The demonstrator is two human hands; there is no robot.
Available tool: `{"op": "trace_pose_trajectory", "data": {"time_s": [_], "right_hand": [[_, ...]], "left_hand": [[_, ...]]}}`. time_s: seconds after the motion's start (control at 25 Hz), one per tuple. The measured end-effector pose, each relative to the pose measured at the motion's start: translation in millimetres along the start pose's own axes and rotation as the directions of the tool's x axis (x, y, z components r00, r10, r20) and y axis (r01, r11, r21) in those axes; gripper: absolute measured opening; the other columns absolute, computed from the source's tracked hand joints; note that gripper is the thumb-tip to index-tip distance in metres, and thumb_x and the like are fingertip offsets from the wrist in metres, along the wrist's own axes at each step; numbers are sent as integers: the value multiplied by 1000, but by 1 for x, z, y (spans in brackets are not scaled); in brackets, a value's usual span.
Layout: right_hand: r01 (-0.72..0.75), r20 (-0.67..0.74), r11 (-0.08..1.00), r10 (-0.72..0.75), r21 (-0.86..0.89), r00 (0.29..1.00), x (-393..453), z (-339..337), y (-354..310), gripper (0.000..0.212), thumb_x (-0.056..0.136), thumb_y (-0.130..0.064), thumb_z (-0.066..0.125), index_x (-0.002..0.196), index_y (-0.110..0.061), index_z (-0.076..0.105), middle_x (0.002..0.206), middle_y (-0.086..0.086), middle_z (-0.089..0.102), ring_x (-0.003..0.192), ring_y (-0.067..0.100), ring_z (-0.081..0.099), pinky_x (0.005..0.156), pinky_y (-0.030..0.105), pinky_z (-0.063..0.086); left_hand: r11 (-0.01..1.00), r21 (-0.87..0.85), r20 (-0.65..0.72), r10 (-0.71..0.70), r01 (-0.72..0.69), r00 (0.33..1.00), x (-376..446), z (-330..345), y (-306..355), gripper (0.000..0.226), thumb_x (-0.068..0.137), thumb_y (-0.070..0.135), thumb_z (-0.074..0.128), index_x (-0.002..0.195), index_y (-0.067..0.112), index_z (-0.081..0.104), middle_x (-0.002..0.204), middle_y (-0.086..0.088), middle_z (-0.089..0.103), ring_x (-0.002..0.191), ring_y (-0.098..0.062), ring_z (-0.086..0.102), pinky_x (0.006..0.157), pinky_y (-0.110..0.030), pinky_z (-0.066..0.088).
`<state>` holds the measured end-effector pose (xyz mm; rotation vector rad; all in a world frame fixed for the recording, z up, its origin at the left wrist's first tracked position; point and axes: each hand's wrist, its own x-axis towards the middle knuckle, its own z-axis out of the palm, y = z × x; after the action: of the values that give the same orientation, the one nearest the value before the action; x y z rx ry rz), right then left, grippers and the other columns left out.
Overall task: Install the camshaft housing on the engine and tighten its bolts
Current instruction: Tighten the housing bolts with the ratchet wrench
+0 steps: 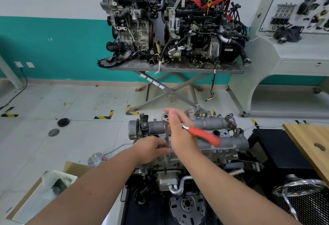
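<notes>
Hands first, from the head camera: your left hand (151, 149) reaches in from the lower left, its fingers curled and pinching the lower end of the ratchet's upright chrome extension (167, 138), just above a bolt hole in the camshaft housing (229, 142). Your right hand (179, 132) stands edge-on over the shaft, fingers straight and together, pointing away from you; it is motion-blurred, so you cannot tell whether the palm touches the tool. The ratchet's red handle (204, 134) juts out to the right past that hand, lying above the housing. That grey housing sits on top of the engine (167, 176) straight ahead of you, its toothed pulley (133, 129) at the left end. At lower left an open cardboard box (69, 167) holds plastic bags and a dark part (57, 186).
</notes>
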<state>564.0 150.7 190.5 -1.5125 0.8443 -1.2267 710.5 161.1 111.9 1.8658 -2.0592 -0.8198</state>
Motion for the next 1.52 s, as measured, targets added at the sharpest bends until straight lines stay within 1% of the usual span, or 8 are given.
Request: {"op": "trace_pose_trajectory", "data": {"time_s": [0.2, 0.48, 0.72, 0.84, 0.96, 1.12, 1.28, 1.52], "right_hand": [[736, 283, 462, -715, -495, 639, 17, -15, 9, 22, 96, -12, 59, 107, 0, 75, 114, 12, 71, 101, 29, 65, 88, 41, 54], [705, 690, -75, -302, -706, 658, 21, -11, -37, 19, 93, -32, 61, 102, -15, 61, 85, 3, 58, 75, 26, 56, 71, 40, 46], [645, 642, 86, 259, -759, 721, 40, 2, -77, 39, 103, -51, 35, 86, -18, 46, 76, -2, 52, 60, 17, 46, 56, 32, 35], [-39, 484, 715, 511, -698, 710, 51, -1, -73, 25, 103, -28, 48, 85, -12, 54, 73, 9, 73, 58, 15, 66, 60, 30, 52], [-661, 435, 737, 552, 144, 711, 37, 1, -50, 9, 100, -10, 50, 94, -5, 54, 75, 12, 74, 72, 22, 73, 84, 31, 51], [-502, 210, 598, 490, 626, 846, 23, 3, -20, 20, 101, -14, 52, 81, -16, 57, 76, 4, 69, 77, 18, 65, 66, 28, 46], [40, 35, 998, -39, -43, 999, 7, -5, 2, 24, 102, -36, 46, 108, -45, 67, 110, -3, 69, 98, 4, 63, 86, 27, 55], [746, 348, 372, -711, -552, 611, 18, -15, 6, 20, 91, -8, 65, 109, -3, 75, 116, 9, 72, 102, 32, 66, 83, 45, 55]], "left_hand": [[999, -39, -13, 7, -8, 1000, -1, 0, 1, 26, 87, 51, 49, 62, 54, 54, 60, 25, 54, 54, 1, 47, 59, -30, 38], [999, -48, -24, 21, -22, 999, 2, 4, -5, 30, 92, 63, 48, 105, 41, 64, 97, 5, 72, 86, -11, 65, 81, -30, 54], [997, -45, 18, -59, 60, 998, 2, 3, -4, 26, 93, 61, 49, 83, 41, 63, 85, 8, 65, 83, -11, 61, 78, -34, 50], [999, -33, 19, -37, 38, 999, -1, 0, 1, 33, 96, 57, 51, 66, 44, 54, 75, 8, 55, 72, -10, 54, 72, -33, 45], [999, -30, 30, -29, 30, 999, -1, -2, 1, 32, 97, 57, 50, 78, 35, 61, 77, 5, 59, 74, -13, 57, 76, -37, 48], [1000, -17, 37, -11, 12, 999, 1, -2, 1, 38, 99, 53, 48, 97, 21, 67, 82, -2, 62, 74, -15, 56, 78, -41, 49], [1000, -24, 36, -6, 7, 999, 2, -2, 0, 38, 98, 56, 48, 92, 24, 67, 73, 6, 58, 65, -8, 52, 73, -38, 48], [1000, -12, 2, -6, 6, 1000, 1, -1, 1, 30, 87, 58, 43, 72, 40, 60, 71, 12, 61, 68, -6, 56, 68, -34, 46]]}}
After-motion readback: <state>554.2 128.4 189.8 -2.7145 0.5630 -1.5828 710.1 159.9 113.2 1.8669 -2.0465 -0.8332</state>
